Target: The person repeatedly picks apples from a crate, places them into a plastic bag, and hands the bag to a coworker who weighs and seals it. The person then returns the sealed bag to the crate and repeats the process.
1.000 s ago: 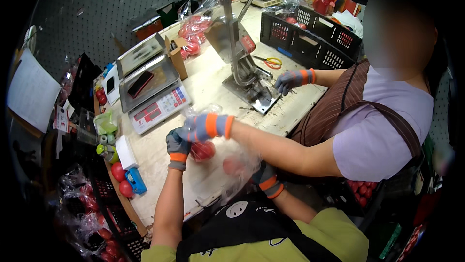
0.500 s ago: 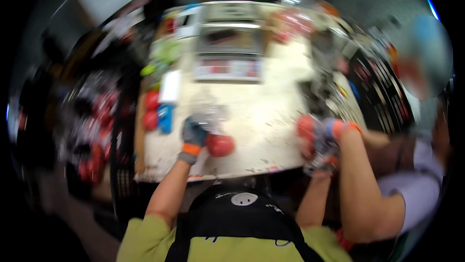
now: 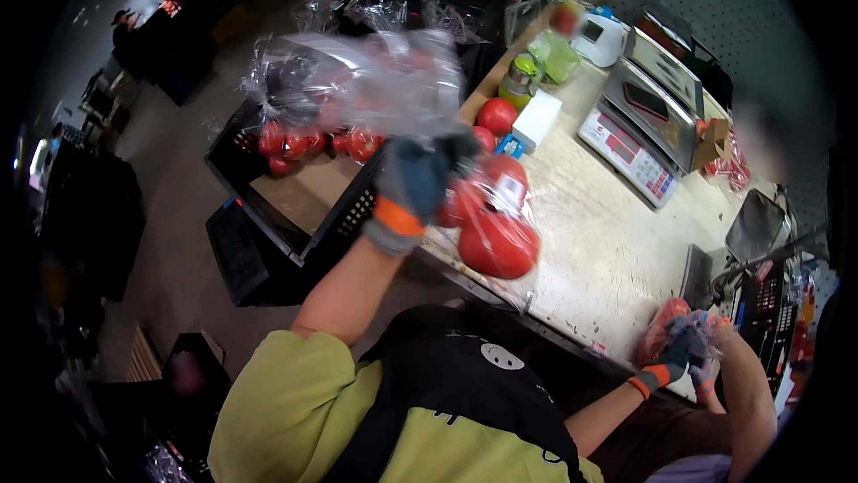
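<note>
My left hand (image 3: pixel 413 184), in a grey glove with an orange cuff, is closed round the gathered neck of a clear plastic bag of tomatoes (image 3: pixel 499 237). The bag bears a white label and hangs over the table's near left edge; its loose blurred top stands above my fist. Far to the right, my gloved right hand (image 3: pixel 670 363) is closed at the gathered end of another bag of red tomatoes (image 3: pixel 663 329) on the table. A co-worker's gloved hands (image 3: pixel 709 324) are at that same bag and partly hide my fingertips.
Left of the table stands a black crate (image 3: pixel 335 206) with bagged tomatoes (image 3: pixel 295 143) and cardboard inside. On the table (image 3: pixel 572 251) are a scale (image 3: pixel 630 148) with a phone on it, a white box (image 3: pixel 537 121), loose tomatoes (image 3: pixel 497 116), a green-lidded jar (image 3: pixel 517 83) and a label printer (image 3: pixel 599 40).
The view has swung left, bringing the crate into sight. My left hand has lifted its bag of tomatoes off the tabletop toward the left edge. My right hand remains beside the co-worker's hands.
</note>
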A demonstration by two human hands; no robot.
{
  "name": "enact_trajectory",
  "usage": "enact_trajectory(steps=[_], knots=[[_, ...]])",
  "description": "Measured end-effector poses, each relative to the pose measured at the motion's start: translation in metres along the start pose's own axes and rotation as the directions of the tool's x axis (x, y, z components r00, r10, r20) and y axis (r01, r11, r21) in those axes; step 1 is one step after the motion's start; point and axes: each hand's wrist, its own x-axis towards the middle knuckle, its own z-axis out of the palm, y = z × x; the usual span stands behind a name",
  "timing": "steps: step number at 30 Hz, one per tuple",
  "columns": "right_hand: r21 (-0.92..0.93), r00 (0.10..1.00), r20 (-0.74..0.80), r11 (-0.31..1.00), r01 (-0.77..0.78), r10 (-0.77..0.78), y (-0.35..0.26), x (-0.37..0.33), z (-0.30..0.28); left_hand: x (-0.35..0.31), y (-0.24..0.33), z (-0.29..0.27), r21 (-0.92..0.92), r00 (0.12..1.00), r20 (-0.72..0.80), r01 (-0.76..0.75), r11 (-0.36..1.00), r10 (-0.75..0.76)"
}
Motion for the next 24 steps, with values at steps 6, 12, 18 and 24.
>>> enact_trajectory(steps=[6, 12, 18, 24], knots=[[0.065, 0.95, 0.188, 0.962, -0.264, 0.248, -0.011, -0.02, -0.022, -0.011, 0.098, -0.027, 0.289, 0.936, 0.171, -0.347, 0.892, 0.308], [0.169, 0.647, 0.708, 0.821, -0.545, 0.283, -0.061, -0.072, -0.033, -0.034, 0.184, -0.042, 0.472, 0.878, 0.297, -0.476, 0.742, 0.375], [0.193, 0.523, 0.829, 0.979, 0.066, -0.199, -0.106, -0.125, 0.02, -0.077, 0.238, -0.021, 0.709, 0.887, 0.303, -0.453, 0.54, 0.348], [0.433, 0.227, 0.85, 0.875, 0.216, -0.476, -0.168, -0.173, 0.056, -0.133, 0.301, -0.042, 0.952, 0.778, 0.304, -0.258, -0.161, 0.549]])
